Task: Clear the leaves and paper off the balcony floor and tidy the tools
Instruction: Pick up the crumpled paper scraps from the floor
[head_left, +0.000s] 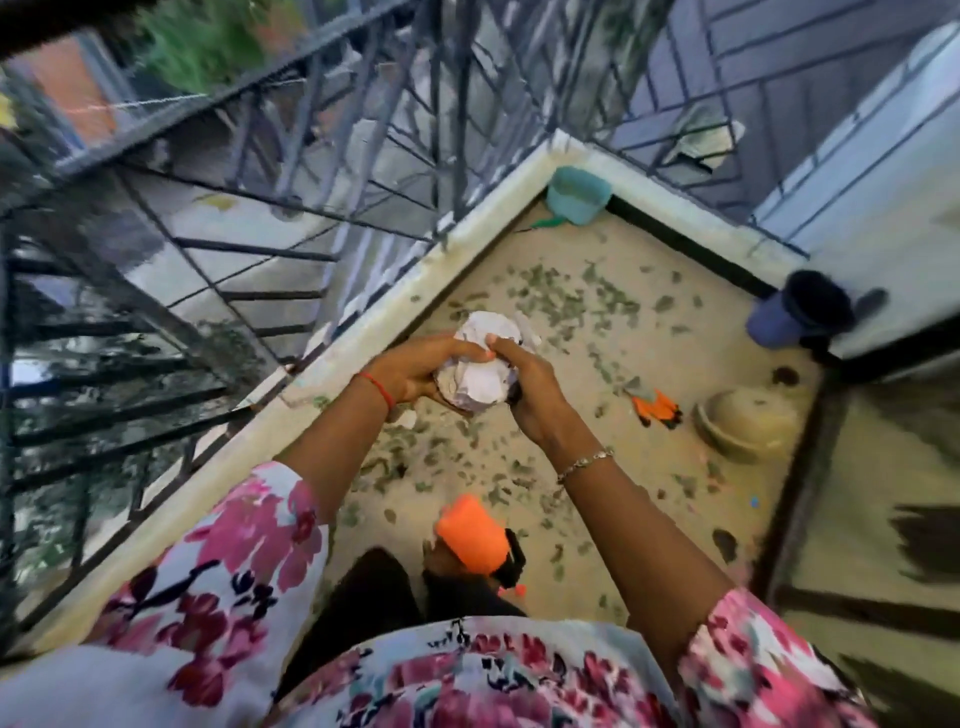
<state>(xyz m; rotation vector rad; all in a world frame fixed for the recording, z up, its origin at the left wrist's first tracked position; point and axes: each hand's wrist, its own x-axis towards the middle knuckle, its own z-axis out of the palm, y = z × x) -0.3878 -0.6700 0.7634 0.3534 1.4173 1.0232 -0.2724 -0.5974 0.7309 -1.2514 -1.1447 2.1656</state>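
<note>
Paper wad (475, 376) gripped by my left hand (413, 370) and right hand (535, 400), railing (249, 208) close left, floor (649, 457) open right, one teal pot (576, 195) far

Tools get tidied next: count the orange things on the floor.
2 orange things: one nearest the camera, one left of the bowl. More may be hidden.

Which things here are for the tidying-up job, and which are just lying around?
For the job:
- crumpled paper, gripped by the left hand and right hand
- leaves scattered over the floor
- teal scoop in the corner, probably a tool

Just lying about:
- upturned bowl
- blue pot at the right
</note>
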